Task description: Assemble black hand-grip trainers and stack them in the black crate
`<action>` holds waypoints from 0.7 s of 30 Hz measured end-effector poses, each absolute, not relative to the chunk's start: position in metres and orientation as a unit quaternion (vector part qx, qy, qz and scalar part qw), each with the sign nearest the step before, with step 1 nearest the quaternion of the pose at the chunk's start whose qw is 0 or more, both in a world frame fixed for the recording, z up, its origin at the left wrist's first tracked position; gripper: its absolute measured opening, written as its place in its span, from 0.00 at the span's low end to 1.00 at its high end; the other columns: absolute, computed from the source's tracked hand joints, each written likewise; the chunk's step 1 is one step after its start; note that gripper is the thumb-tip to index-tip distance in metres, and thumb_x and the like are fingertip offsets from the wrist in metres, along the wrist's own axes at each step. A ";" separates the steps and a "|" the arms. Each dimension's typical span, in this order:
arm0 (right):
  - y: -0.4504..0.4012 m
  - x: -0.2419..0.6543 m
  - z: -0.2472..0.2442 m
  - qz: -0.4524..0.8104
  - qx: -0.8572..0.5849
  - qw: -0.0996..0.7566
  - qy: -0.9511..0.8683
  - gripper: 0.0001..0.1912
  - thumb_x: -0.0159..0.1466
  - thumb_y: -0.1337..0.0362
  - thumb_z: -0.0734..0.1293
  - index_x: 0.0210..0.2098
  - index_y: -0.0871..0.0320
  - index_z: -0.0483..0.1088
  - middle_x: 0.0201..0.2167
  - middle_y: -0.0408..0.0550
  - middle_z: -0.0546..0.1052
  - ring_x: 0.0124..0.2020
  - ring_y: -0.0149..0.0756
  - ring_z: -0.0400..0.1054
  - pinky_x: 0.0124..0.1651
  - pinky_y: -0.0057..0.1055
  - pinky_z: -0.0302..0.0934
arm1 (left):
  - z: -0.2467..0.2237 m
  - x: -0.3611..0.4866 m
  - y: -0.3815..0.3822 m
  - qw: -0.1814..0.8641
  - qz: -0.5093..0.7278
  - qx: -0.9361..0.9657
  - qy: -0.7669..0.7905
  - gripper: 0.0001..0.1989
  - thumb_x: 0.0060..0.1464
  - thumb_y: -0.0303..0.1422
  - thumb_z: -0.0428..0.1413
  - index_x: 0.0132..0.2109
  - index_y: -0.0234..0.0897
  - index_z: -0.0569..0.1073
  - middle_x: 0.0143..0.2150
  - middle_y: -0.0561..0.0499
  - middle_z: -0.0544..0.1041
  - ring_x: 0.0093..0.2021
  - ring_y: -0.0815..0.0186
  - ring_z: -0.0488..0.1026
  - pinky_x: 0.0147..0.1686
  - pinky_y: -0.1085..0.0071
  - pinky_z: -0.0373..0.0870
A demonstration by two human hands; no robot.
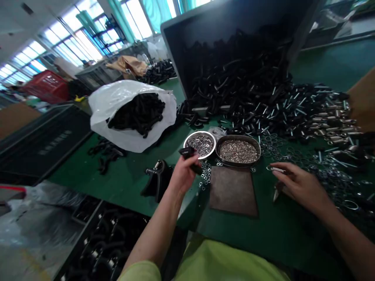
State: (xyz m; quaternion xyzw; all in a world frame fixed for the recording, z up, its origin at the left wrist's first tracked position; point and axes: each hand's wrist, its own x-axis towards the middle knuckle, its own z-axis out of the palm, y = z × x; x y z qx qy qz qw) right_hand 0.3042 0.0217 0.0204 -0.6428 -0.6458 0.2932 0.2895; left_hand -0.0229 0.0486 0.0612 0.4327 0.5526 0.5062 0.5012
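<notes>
My left hand (185, 171) is closed around a black plastic part (187, 152), held above the table just short of the round metal dish (186, 145) of small fasteners. On the other side, my right hand (299, 185) pinches a small coil spring (277, 169) between thumb and fingers. A pointed metal tool (277, 194) sticks out below that same hand; its kind is unclear. Between the hands lies a brown square pad (233, 191). An oval tin (259, 150) of tiny metal pieces stands behind the pad. Small nuts or washers (206, 171) are scattered left of it.
A white bag (123, 142) of black parts stands at left, with a black clamp-like assembly (158, 179) nearer me. Behind, a tipped dark bin (175, 50) spills black parts. Springs (334, 125), screws and rings (293, 156) spread along the right. A box of assemblies (101, 242) sits below the table edge.
</notes>
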 end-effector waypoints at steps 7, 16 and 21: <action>-0.009 0.266 0.024 0.343 -0.600 0.308 -0.654 0.19 0.59 0.50 0.63 0.41 0.56 0.73 0.34 0.50 0.78 0.31 0.40 0.72 0.31 0.33 0.64 | -0.005 -0.056 0.000 0.260 0.204 0.693 0.640 0.14 0.46 0.20 0.52 0.36 0.39 0.77 0.40 0.49 0.73 0.41 0.64 0.71 0.42 0.70 0.67; -0.027 0.227 0.029 0.448 -0.551 0.338 -0.618 0.13 0.61 0.56 0.64 0.41 0.56 0.72 0.36 0.49 0.76 0.36 0.38 0.70 0.35 0.32 0.65 | 0.006 -0.052 -0.002 0.282 0.235 0.675 0.640 0.11 0.45 0.20 0.54 0.36 0.37 0.75 0.33 0.50 0.75 0.38 0.62 0.72 0.40 0.68 0.66; -0.036 0.198 0.043 0.596 -0.469 0.388 -0.523 0.12 0.57 0.56 0.68 0.36 0.57 0.70 0.29 0.44 0.72 0.26 0.30 0.66 0.28 0.27 0.63 | 0.033 -0.012 -0.021 0.576 0.414 0.411 0.573 0.13 0.43 0.34 0.64 0.37 0.35 0.76 0.30 0.52 0.77 0.31 0.66 0.74 0.36 0.70 0.68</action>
